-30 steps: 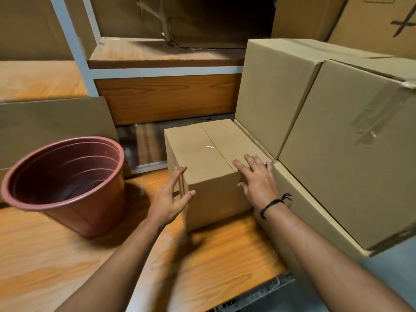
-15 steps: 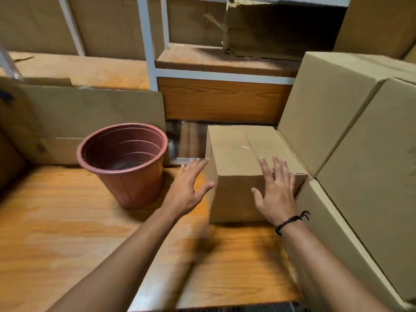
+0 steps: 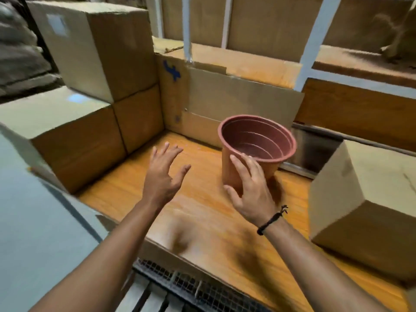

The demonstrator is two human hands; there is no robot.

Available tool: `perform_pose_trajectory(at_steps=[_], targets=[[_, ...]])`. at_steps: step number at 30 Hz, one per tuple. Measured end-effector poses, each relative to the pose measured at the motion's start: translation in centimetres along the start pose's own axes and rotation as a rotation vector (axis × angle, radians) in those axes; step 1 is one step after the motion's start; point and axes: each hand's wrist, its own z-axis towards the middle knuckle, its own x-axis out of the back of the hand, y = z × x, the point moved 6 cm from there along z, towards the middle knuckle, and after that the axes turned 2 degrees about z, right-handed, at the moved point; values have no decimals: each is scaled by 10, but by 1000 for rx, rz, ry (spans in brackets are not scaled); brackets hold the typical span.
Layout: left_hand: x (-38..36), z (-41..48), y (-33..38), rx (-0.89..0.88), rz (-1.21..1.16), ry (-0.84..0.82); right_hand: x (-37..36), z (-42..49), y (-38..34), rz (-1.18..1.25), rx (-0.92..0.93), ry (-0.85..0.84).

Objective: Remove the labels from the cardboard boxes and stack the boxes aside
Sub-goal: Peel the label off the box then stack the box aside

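Left grip (image 3: 161,176) and right grip (image 3: 249,192) are shown with fingers spread and nothing held, both raised over the wooden surface (image 3: 202,233). The right grip is seen in front of the near wall of the brown plastic pot (image 3: 258,140); whether contact is made cannot be told, since the frame is blurred. The small cardboard box (image 3: 360,199) is left standing on the surface at the right edge of view, well apart from both grips. Two larger stacked boxes (image 3: 94,64) are placed at the left, and a pale patch (image 3: 57,24), possibly a label, is carried on the upper one; it is too blurred to be read. The open posture is judged to be one of transit: the grips are freed so that another box may be reached, or the pot shifted aside. In the frame half a second earlier, the grips are set at the small box, the left beside its left face and the right over its top edge; since then they have been withdrawn, the view has been swung leftward, and the stacked boxes have been brought into sight.
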Motion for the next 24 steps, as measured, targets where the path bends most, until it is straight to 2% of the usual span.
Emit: perform_pose_trajectory(at_steps=[6, 10, 13, 15, 20, 24], targets=[[149, 13, -142, 58, 286, 271, -124, 67, -97, 68, 18, -123], [222, 21, -240, 202, 387, 298, -192, 111, -156, 163, 9, -187], [235, 22, -302, 426, 294, 143, -234, 134, -191, 200, -13, -245], [230, 22, -328, 512, 254, 55, -254, 147, -210, 207, -14, -302], [225, 32, -344, 578, 239, 93, -283, 180, -235, 185, 2, -395], [232, 25, -347, 568, 214, 98, -301, 205, -232, 279, -60, -430]])
